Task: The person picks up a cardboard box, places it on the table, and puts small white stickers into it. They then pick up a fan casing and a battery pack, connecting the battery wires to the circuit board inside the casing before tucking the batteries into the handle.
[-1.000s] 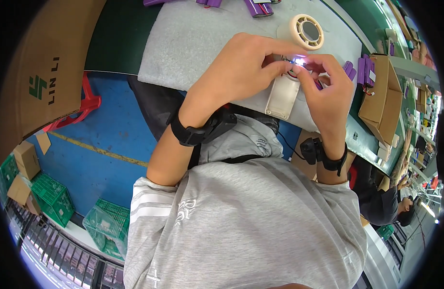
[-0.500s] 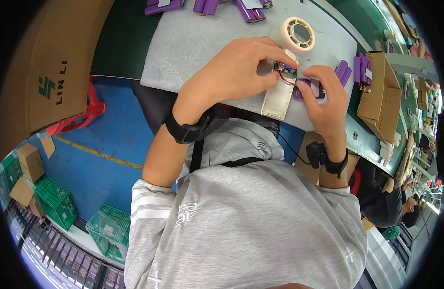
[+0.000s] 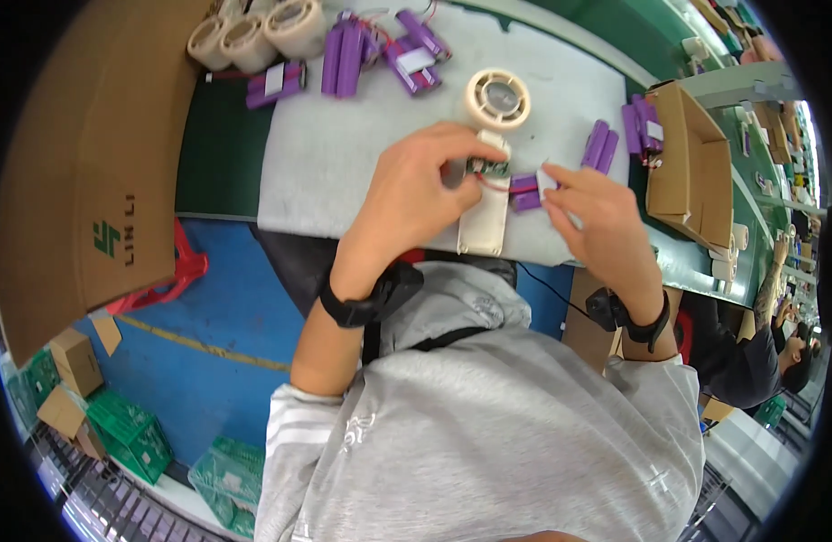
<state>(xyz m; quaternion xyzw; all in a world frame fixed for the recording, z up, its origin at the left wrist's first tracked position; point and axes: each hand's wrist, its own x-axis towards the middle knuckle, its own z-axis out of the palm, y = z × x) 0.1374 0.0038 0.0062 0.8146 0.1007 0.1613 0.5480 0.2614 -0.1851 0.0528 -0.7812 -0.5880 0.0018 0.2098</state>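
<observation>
A cream handheld fan (image 3: 484,217) lies on the white mat, its round head (image 3: 498,98) pointing away from me and its handle toward me. A green circuit board (image 3: 488,167) sits exposed in the handle. My left hand (image 3: 425,185) is closed over the handle, with thumb and forefinger pinching at the sides of the board. Red and dark wires lead from the board to a purple battery pack (image 3: 525,193) with a white label, just right of the handle. My right hand (image 3: 606,215) has its fingertips closed on the pack's labelled end.
More purple battery packs (image 3: 344,59) lie at the mat's far left, beside several cream fan heads (image 3: 294,27). Another pack (image 3: 600,146) lies right, near an open cardboard box (image 3: 691,163). A large carton (image 3: 82,181) stands left. Another person (image 3: 750,366) sits at far right.
My right hand has gone from the wires by the board to the labelled end of the battery pack. My left hand stays at the board. The view has shifted, showing more of the far table.
</observation>
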